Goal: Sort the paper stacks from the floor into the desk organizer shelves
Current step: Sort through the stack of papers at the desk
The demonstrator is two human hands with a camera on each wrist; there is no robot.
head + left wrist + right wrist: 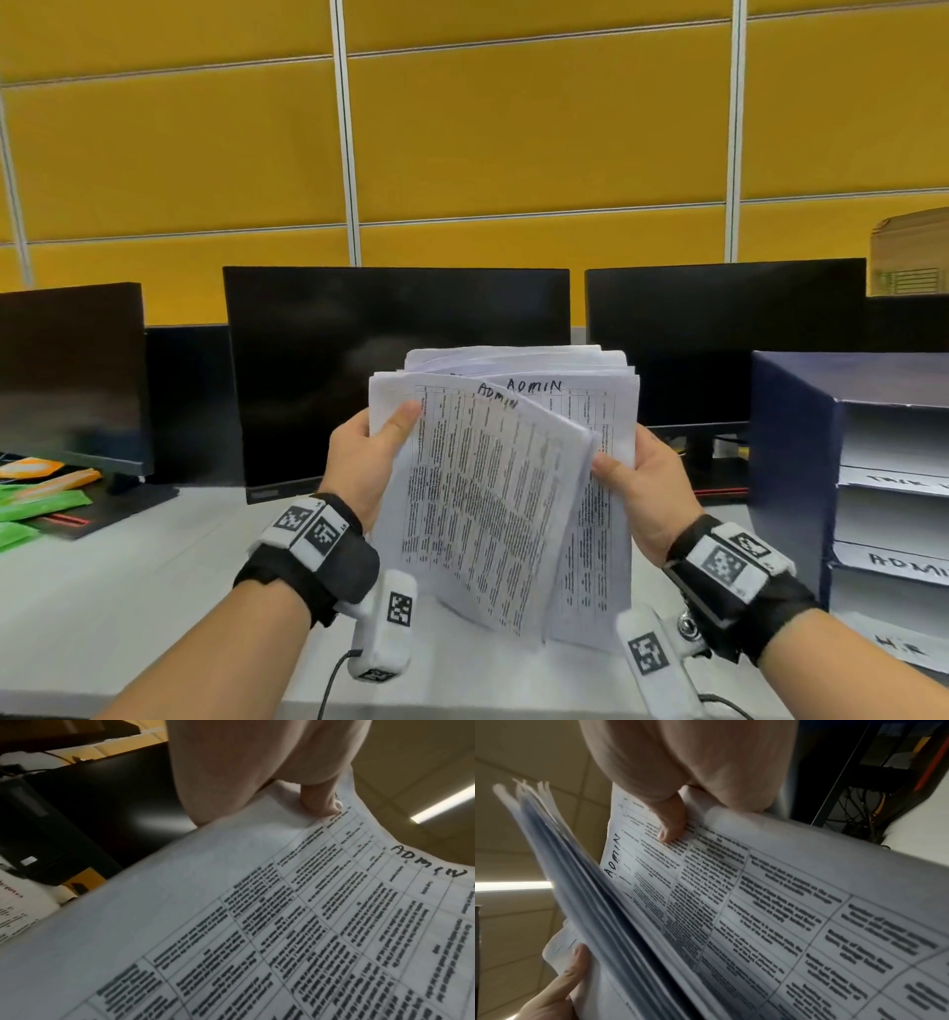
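Note:
I hold a thick stack of printed sheets (506, 493) upright above the desk, in front of the middle monitor. The front sheets carry tables and the handwritten word ADMIN. My left hand (369, 455) grips the front bundle at its left edge, thumb on the page (320, 802). That bundle tilts away from the rest. My right hand (642, 483) grips the stack's right edge, thumb (672, 825) pressed on an ADMIN sheet (757, 902). The dark blue desk organizer (791, 462) stands at the right, with white shelves labelled ADMIN (904, 565) and H.R. (901, 650).
Three dark monitors (395, 360) line the back of the white desk (128, 606), before a yellow partition wall. Green and orange packets (36, 506) lie at the far left. A cardboard box (909, 257) sits behind the right monitor.

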